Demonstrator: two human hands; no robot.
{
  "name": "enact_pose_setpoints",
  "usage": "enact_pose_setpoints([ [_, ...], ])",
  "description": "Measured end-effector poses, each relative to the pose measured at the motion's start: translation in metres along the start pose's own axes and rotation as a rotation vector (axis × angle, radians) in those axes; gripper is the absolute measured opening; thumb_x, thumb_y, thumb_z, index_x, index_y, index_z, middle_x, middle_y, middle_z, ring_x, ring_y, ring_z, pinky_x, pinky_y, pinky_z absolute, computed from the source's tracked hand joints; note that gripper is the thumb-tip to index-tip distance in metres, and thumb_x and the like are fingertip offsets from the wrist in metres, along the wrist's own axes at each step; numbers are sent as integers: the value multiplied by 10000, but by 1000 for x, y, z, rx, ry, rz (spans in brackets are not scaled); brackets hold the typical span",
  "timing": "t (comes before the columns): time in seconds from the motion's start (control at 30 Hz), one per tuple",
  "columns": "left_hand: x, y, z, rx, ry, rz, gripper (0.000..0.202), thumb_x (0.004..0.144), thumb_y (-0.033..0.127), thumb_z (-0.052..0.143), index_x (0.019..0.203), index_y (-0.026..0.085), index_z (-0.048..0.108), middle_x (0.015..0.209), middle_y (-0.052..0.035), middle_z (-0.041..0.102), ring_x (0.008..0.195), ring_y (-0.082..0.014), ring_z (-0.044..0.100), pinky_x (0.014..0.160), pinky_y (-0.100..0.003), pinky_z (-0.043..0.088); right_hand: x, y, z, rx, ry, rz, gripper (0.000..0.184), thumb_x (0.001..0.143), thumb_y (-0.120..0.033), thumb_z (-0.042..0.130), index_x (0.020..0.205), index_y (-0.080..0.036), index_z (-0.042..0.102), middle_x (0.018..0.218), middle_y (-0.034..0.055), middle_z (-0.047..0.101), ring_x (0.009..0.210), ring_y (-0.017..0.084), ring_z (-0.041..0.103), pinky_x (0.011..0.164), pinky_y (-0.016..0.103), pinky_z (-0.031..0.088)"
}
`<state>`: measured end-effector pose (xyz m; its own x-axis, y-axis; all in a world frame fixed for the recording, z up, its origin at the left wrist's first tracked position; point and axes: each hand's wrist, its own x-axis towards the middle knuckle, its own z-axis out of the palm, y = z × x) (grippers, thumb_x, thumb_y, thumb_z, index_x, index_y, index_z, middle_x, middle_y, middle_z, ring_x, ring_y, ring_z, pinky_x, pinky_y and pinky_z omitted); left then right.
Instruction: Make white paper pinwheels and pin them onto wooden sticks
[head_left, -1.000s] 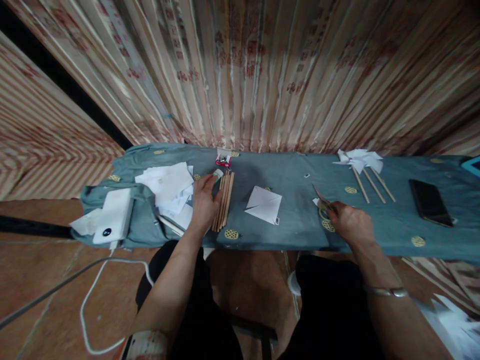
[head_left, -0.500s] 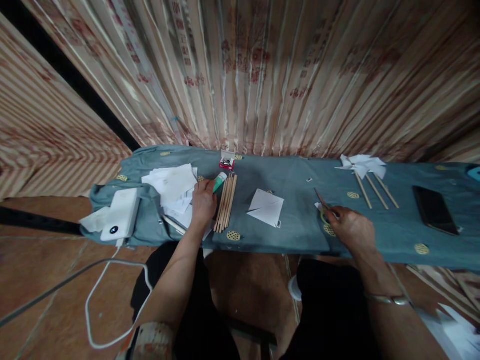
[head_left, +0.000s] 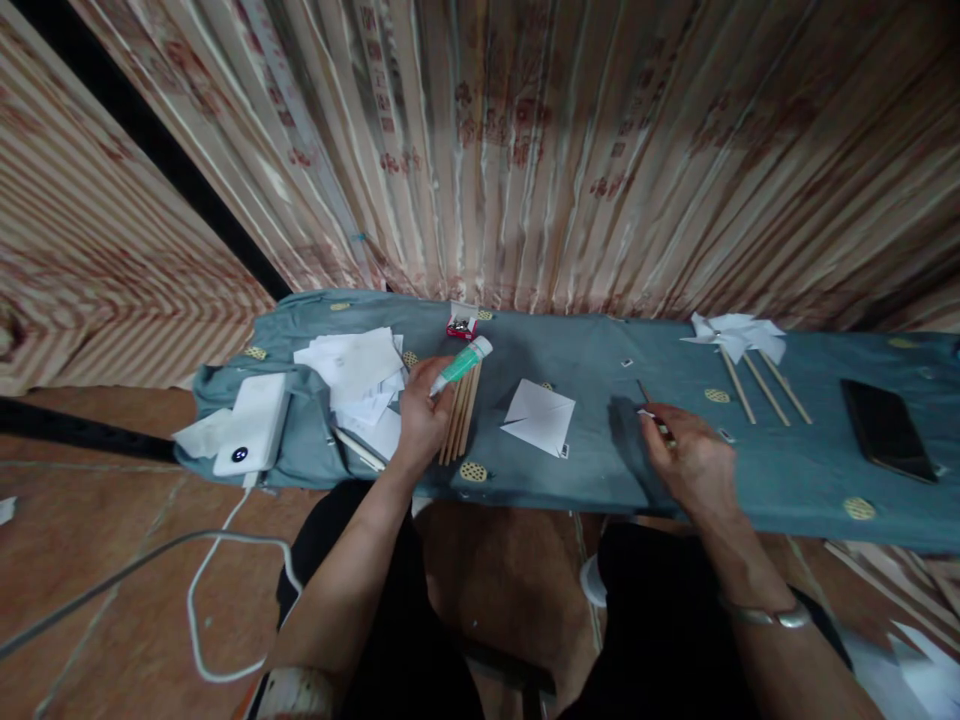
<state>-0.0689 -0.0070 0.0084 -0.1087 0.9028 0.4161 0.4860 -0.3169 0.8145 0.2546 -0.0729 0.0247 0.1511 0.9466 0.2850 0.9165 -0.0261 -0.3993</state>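
My left hand [head_left: 421,418] is closed round a green and white glue tube [head_left: 460,365], lifted just above a bundle of wooden sticks [head_left: 463,408] on the blue-grey cloth table [head_left: 585,350]. My right hand [head_left: 690,455] is closed on a thin dark tool [head_left: 646,399], probably scissors, beside a small white paper scrap. A folded white paper square [head_left: 538,416] lies between the two hands.
A pile of white paper sheets [head_left: 352,368] and a white power bank [head_left: 253,424] with its cable lie at the left. A small red box [head_left: 460,322] stands at the back. Paper pinwheels on sticks [head_left: 739,340] and a black phone [head_left: 888,430] lie at the right.
My left hand has picked the glue tube up from beside the sticks and raised it. My right hand has shifted slightly left with the tool.
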Motion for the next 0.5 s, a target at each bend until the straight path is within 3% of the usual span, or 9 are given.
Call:
enact_pose_setpoints([
  [0.03,-3,6,3,-112,-10,-68,317,814,229,584,1121,181,651,1149,-78,656,1101,-221,598,1014,-397,457,-3,-8,4,129,-12,22,357,908,-372,466,1053,-140,696,1126,164,714,1057,290,647,972,429,457],
  [0.1,-13,19,14,-373,-138,-230,336,778,296,657,1089,172,666,1091,-77,694,1014,-215,640,940,-376,502,-9,-28,13,473,-151,124,312,838,-434,596,1015,-201,705,1069,110,738,991,266,668,937,425,489],
  [0.2,-35,39,34,-677,-348,-429,383,687,368,770,1003,164,699,1004,-69,720,960,-210,660,883,-350,525,-17,-59,24,1115,-405,312,466,666,-459,792,1053,-223,686,1077,80,737,971,235,678,919,398,507],
  [0.27,-49,50,44,-808,-440,-546,362,662,374,797,947,169,710,996,-64,722,905,-194,668,838,-333,539,-18,-75,25,1381,-492,384,460,626,-426,835,1020,-233,697,1012,57,750,977,214,680,937,362,496],
  [0.37,-59,57,51,-888,-466,-630,344,647,353,815,925,176,716,1004,-53,717,882,-182,667,818,-328,545,-16,-86,24,1524,-502,496,479,576,-400,869,1001,-243,712,861,19,762,918,216,696,872,338,525],
  [0.5,-57,53,55,-819,-459,-636,337,616,297,839,910,179,723,955,-37,729,864,-169,665,851,-327,532,-13,-83,28,1565,-434,554,404,566,-366,886,913,-226,733,803,4,760,819,176,700,797,278,535],
])
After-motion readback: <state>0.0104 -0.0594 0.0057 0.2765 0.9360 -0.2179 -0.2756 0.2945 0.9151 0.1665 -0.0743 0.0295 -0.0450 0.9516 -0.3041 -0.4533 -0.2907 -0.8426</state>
